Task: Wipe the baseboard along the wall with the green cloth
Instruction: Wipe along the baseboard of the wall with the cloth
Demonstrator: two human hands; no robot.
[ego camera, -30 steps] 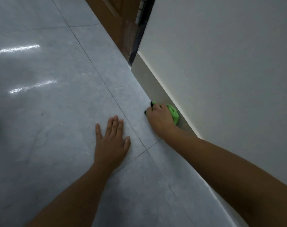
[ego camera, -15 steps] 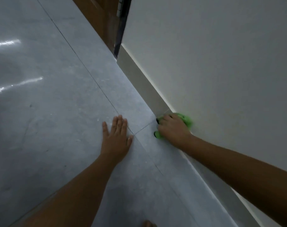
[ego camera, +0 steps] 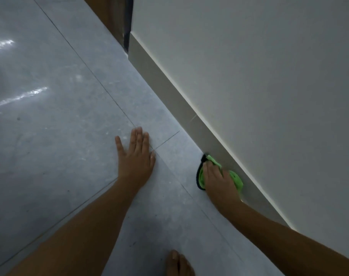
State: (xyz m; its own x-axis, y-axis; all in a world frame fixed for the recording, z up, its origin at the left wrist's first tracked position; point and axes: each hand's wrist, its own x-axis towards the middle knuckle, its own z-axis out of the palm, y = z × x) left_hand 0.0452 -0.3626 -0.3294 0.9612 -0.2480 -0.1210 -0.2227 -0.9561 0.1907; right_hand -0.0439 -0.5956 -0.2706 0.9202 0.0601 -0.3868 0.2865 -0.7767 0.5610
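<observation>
A grey baseboard runs diagonally along the foot of the pale wall. My right hand presses the bunched green cloth, which has a dark edge, against the lower part of the baseboard where it meets the floor. The hand covers most of the cloth. My left hand lies flat on the grey floor tiles, fingers spread, about a hand's width left of the cloth.
A brown wooden door and dark frame stand at the far end of the baseboard. A bare foot shows at the bottom edge. Glossy tiled floor stretches to the left.
My right hand has slid the green cloth back along the baseboard toward me, away from the door. The view has shifted, and a bare foot has come further into sight.
</observation>
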